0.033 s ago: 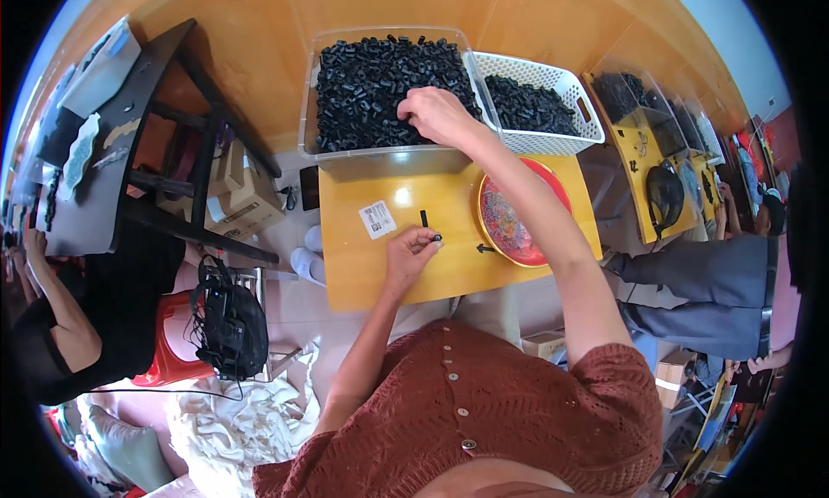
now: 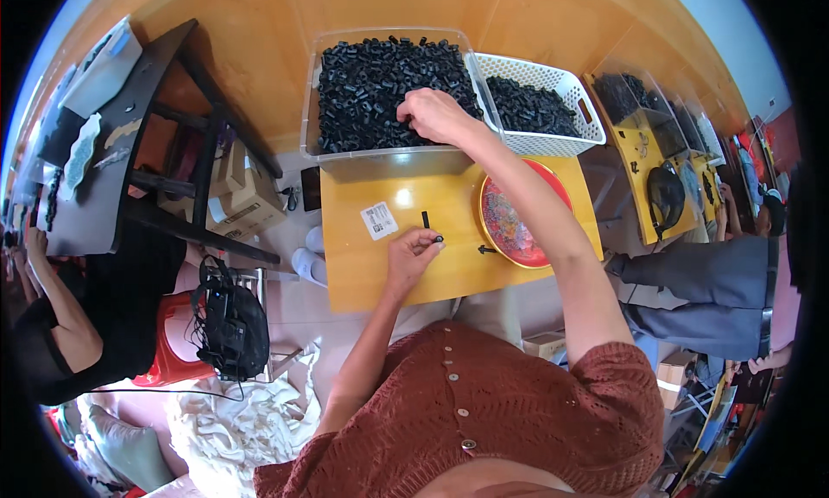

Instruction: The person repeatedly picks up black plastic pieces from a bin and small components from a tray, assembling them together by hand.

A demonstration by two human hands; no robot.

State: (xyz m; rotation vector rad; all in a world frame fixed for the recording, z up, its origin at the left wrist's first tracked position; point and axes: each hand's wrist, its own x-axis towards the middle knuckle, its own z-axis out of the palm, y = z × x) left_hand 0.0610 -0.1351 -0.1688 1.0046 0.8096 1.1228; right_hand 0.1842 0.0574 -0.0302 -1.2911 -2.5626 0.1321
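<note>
My left hand [image 2: 413,255] is closed above the yellow table, pinching a small round black part [image 2: 438,239] between thumb and fingertips. A thin black strip [image 2: 425,220] lies just beyond those fingers. At the back, a clear plastic bin [image 2: 393,157] holds a heap of short black tubular pieces [image 2: 380,79]. My right hand [image 2: 434,116] reaches into that heap with curled fingers; its fingertips are hidden, so what they grip does not show. Under my right forearm sits a red round tray [image 2: 554,180] with a patterned middle. A small black arrow-shaped piece [image 2: 485,249] lies left of it.
A white perforated basket [image 2: 540,141] of black pieces stands right of the bin. On the yellow table [image 2: 363,274] lies a white printed label [image 2: 377,220]. A dark table [image 2: 129,170] and a seated person are at left; another person stands at right.
</note>
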